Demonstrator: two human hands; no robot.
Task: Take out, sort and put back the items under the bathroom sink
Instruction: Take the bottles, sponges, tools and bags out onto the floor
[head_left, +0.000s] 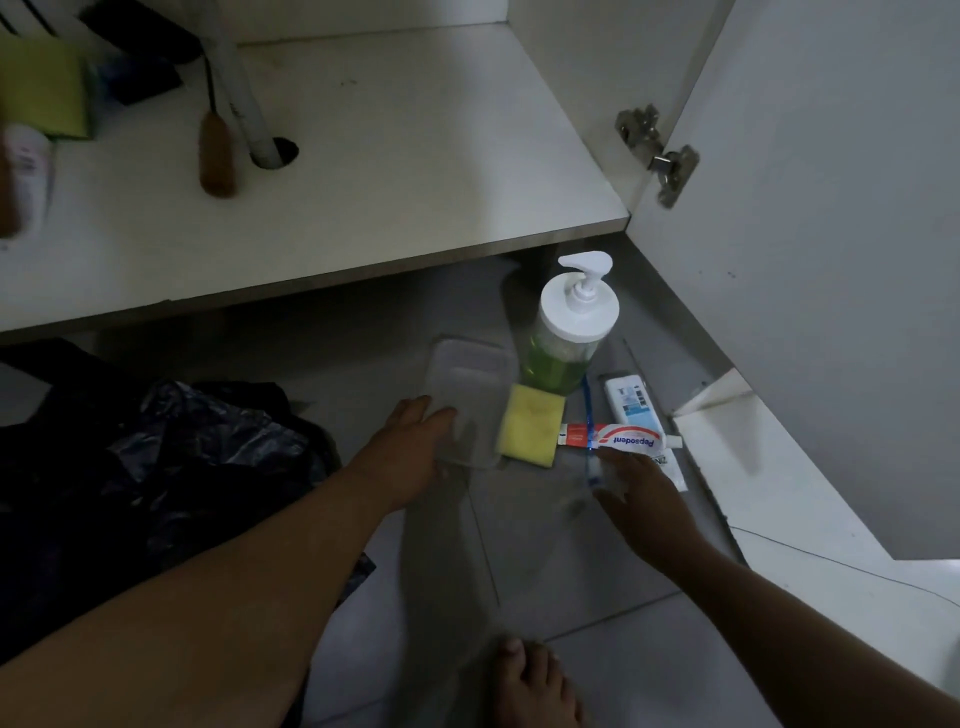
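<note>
Trouble looked likeliest at the soap bottle (566, 332): it stood just behind the sponge (531, 432) and clear container (470, 410), so a careless pull could tip it. The left hand (410, 449) rested on the container with fingers straight; whether they gripped it was unclear. The right hand (641, 499) reached, fingers loosely spread, beside the toothpaste (618, 435) on the floor (545, 571), holding nothing I could see. Items on the cabinet shelf (415, 171) at far left were blurred.

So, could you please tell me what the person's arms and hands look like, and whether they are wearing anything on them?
Both forearms are bare up to the frame edge: no sleeves show. The left hand and the right hand have no gloves, and no watch, ring or bracelet can be seen in this dim, slightly blurred picture.
</note>
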